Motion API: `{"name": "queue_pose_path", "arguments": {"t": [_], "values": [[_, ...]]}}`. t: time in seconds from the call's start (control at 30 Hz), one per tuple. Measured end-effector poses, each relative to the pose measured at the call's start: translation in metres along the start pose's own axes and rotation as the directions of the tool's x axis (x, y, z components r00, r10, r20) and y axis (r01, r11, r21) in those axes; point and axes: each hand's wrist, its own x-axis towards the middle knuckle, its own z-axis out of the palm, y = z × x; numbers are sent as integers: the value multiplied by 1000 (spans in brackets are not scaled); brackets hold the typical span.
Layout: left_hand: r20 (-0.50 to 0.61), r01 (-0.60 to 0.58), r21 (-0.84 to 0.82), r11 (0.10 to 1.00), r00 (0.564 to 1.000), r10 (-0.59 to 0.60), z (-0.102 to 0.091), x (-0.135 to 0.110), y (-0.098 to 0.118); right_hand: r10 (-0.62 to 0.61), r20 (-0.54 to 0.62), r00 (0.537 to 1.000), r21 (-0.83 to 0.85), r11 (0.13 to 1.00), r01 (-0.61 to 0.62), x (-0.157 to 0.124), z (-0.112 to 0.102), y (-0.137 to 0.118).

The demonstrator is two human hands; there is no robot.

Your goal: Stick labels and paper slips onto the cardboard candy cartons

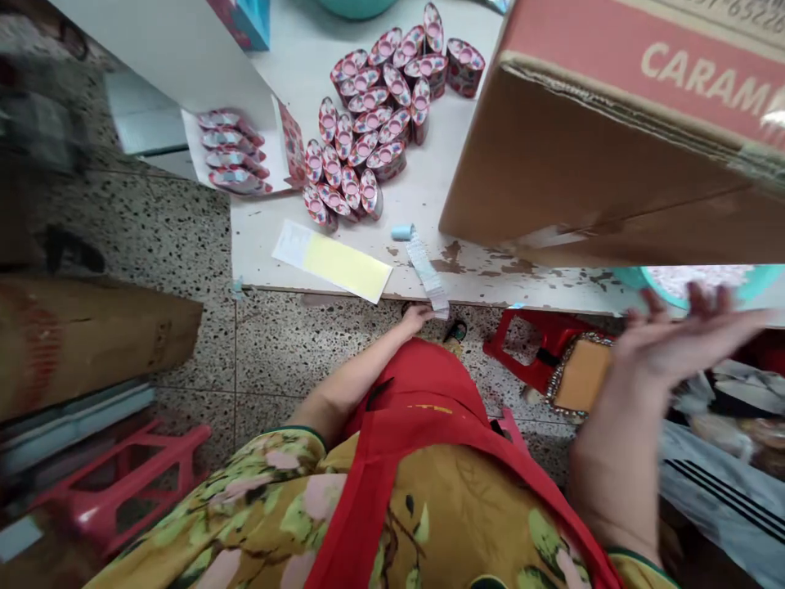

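My left hand (419,316) is at the table's front edge, its fingers closed at the loose end of a pale printed paper strip (426,266). The strip runs back to a small light-blue roll (402,232) on the table. My right hand (680,331) is raised at the right, empty, palm up with fingers apart and slightly blurred. Just beyond it stands a turquoise bowl (766,284) of small pale pink pieces, partly hidden by a big carton. To the strip's left lies a white and yellow label sheet (343,263).
Several oval red-and-pink patterned packs (374,123) stand grouped on the white table (423,184). A white box (236,151) at left holds similar packs. The large cardboard carton (589,164) overhangs the right side. Below are a red stool (527,348) and a pink stool (135,474).
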Motion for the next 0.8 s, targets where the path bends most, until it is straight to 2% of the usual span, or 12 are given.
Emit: {"name": "queue_pose_path", "arguments": {"t": [0.03,0.1,0.13,0.17,0.23,0.3,0.33,0.4,0.5,0.57,0.73,0.8], "values": [[9,24,-2,1000,1000,-24,-1,-8,2,-91,-79,993,28,995,94,-22,5,26],[60,40,-39,998,997,-38,-2,-28,16,-106,179,978,-60,991,119,-62,16,73],[91,35,-66,997,995,-29,-3,-37,28,-124,358,925,-81,983,163,-75,23,91],[116,19,-96,995,993,-7,-3,-44,42,-119,537,835,-81,978,192,-84,30,104],[130,-42,-155,987,990,62,-2,-55,76,-81,810,581,-59,974,218,-87,47,115],[88,-114,-191,975,987,132,-2,-58,109,-10,942,335,-42,988,149,-79,64,111],[55,-142,-204,969,986,157,-3,-57,122,19,969,245,-42,995,91,-74,70,106],[-14,-186,-237,954,982,188,-6,-52,143,44,991,124,-40,999,-36,-68,81,94],[-90,-211,-304,929,977,193,-12,-40,158,36,999,0,-35,988,-149,-69,94,79],[-111,-208,-334,919,977,181,-17,-32,163,47,997,-55,-59,973,-225,-74,103,71],[-260,-228,-409,883,957,126,-36,-8,176,136,981,-136,-180,900,-397,-85,115,70],[-311,-232,-413,881,945,103,-45,5,180,163,976,-141,-207,888,-410,-87,112,73]]}}
